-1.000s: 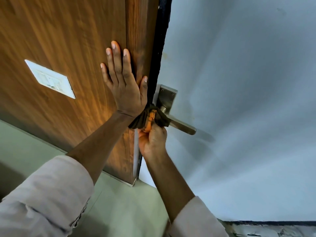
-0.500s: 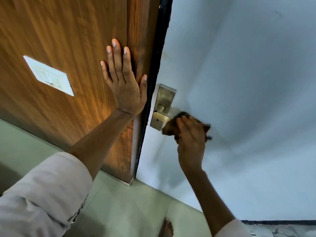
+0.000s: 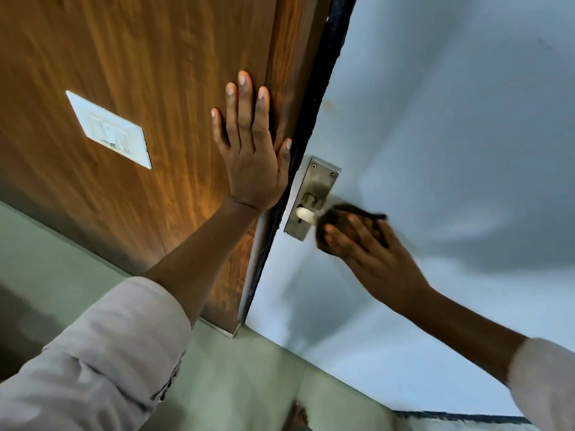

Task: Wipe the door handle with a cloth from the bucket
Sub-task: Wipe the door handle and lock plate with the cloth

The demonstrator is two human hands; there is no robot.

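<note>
Evenly lit, fairly bright, soft light falling from upper right. Warm orange glare down the brown wood-grain panel (image 3: 140, 73), strongest below the white rectangular switch plate (image 3: 109, 129). Broad soft shadows across the pale grey-blue door face (image 3: 451, 119): one dark patch right of the brushed-metal handle plate (image 3: 312, 197), another below it near the floor. Heavy motion blur on the right hand (image 3: 370, 247) and the dark cloth (image 3: 345, 213) under its fingers (image 3: 342, 241), edges smeared. Left hand (image 3: 252, 163) pressed flat, sharp by comparison. Straight door edges tilted and bowed by wide-angle distortion. Pale rolled sleeves (image 3: 102, 353) soft and out of focus at the lower corners.
</note>
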